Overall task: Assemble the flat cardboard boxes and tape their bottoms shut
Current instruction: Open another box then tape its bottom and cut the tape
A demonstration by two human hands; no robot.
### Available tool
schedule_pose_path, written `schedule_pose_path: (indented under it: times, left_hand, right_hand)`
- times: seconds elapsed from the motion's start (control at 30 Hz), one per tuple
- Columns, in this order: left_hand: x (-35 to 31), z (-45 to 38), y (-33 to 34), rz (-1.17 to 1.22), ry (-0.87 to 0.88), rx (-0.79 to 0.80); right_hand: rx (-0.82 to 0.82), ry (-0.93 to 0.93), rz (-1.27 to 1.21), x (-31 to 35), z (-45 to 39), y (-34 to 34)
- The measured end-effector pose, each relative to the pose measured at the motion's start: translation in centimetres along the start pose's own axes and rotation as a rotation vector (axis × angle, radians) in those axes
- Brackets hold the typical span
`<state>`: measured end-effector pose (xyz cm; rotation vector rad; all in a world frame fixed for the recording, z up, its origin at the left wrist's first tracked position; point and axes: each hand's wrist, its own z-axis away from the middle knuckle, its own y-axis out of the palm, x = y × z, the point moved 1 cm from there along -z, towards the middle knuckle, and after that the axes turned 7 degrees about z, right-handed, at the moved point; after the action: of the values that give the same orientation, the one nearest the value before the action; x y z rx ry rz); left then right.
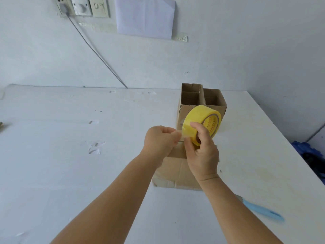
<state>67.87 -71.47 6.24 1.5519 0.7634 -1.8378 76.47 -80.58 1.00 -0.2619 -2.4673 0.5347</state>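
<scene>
Right hand [200, 152]: my fingers are curled round the tape roll [202, 125], with fingertips tucked into its core and my thumb laid on the outer face; I hold it raised above the worktop [70, 155].
Left hand [161, 140]: my finger and thumb pinch the loose tape end [181, 134], a short clear strip running from that hand to the roll.
Tape roll: yellowish, with printed lettering on the inner ring; it sits in front of the two upright boxes as I see it.
Box being worked on [175, 170]: brown cardboard, directly beneath my hands, resting on the worktop; its upper face shows folded flaps and a strip of clear tape along its near edge.
Assembled boxes [197, 101]: two open-topped brown boxes stand side by side, touching, at the far right of the worktop against the wall [175, 64].
Cutter [263, 211]: light blue handle, lying flat on the worktop just right of my right forearm.
Worktop: white, with scuffs and scraps of old tape stuck to it.
Wall: white; it carries a row of sockets [82, 6] with one plug and a grey cable [95, 50] running down to the worktop, plus a taped paper sheet [145, 16].
</scene>
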Motion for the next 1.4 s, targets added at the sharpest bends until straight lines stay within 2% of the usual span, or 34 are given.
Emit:
schedule_pose_path:
  times: [0.2, 0.37, 0.47, 0.53, 0.6, 0.7, 0.83, 1.03, 1.17, 1.23, 1.33, 1.4]
  left_hand:
    - [0.3, -0.7, 0.1, 0.122, -0.058, -0.089]
    - [0.3, -1.1, 0.3, 0.099, -0.058, -0.061]
    - [0.4, -1.1, 0.2, 0.087, -0.029, -0.060]
    - [0.5, -1.1, 0.0, 0.116, -0.023, -0.081]
    - [0.6, -1.1, -0.2, 0.148, -0.021, -0.107]
    - [0.6, -1.2, -0.3, 0.161, -0.017, -0.138]
    - [0.7, -1.4, -0.8, 0.255, -0.063, -0.144]
    - [1.0, -1.6, -1.4, 0.323, -0.124, -0.124]
    - [1.4, -2.1, -2.3, 0.201, -0.046, -0.165]
    - [1.2, -2.7, -3.5, 0.151, -0.013, -0.192]
    - [0.8, -3.8, -5.6, 0.137, -0.040, -0.147]
    - [1.2, -3.9, -6.4, 0.115, -0.083, -0.113]
  right_hand:
    - [0.042, -0.181, -0.070, 0.0, 0.3, -0.4]
    - [-0.076, -0.106, -0.111, -0.2, 0.1, -0.6]
    - [-0.151, 0.091, -0.136, 0.1, -0.1, -0.6]
    - [-0.095, 0.256, -0.170, 0.0, -0.4, -0.7]
    - [0.061, 0.364, -0.197, -0.4, -0.9, -0.8]
    - [0.253, 0.406, -0.232, -0.9, -1.5, -0.9]
    - [0.286, 0.453, -0.203, -1.6, -1.9, -1.2]
    - [0.351, 0.423, -0.262, -1.5, -2.3, -1.2]
    - [0.401, 0.345, -0.142, -1.4, -2.1, -0.9]
    - [0.365, 0.346, -0.142, -1.3, -2.2, -0.9]
    - [0.322, 0.376, -0.172, -1.2, -2.4, -0.7]
    - [0.356, 0.382, -0.176, -1.2, -2.3, -0.6]
